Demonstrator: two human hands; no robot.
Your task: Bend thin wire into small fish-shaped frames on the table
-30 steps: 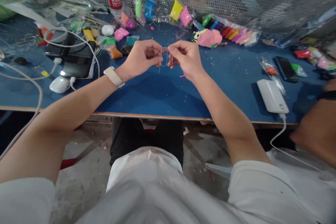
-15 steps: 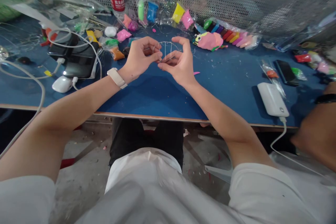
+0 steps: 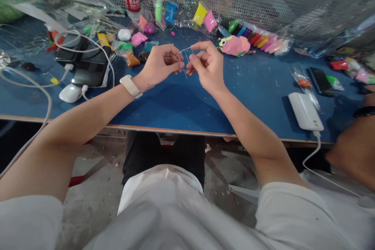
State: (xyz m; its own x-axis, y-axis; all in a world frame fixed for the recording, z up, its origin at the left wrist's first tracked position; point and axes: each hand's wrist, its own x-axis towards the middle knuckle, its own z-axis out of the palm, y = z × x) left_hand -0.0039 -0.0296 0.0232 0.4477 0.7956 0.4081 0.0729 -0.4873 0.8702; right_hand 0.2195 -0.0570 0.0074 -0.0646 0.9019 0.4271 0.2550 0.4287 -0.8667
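A wire frame is pinched by the left hand and right hand, curled fingers nearly closed — the bottle is labelled "农夫山".

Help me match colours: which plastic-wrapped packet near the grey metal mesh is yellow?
The squarish yellow packet, beside a pink one; those just left are blue and green.

Shiny, metallic-looking wire frame

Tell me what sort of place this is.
Likely a craft workspace. Signs: a row of what looks like coloured modelling clay, a pink figure with an eye, and a bent wire piece held between the person's left hand and right hand.
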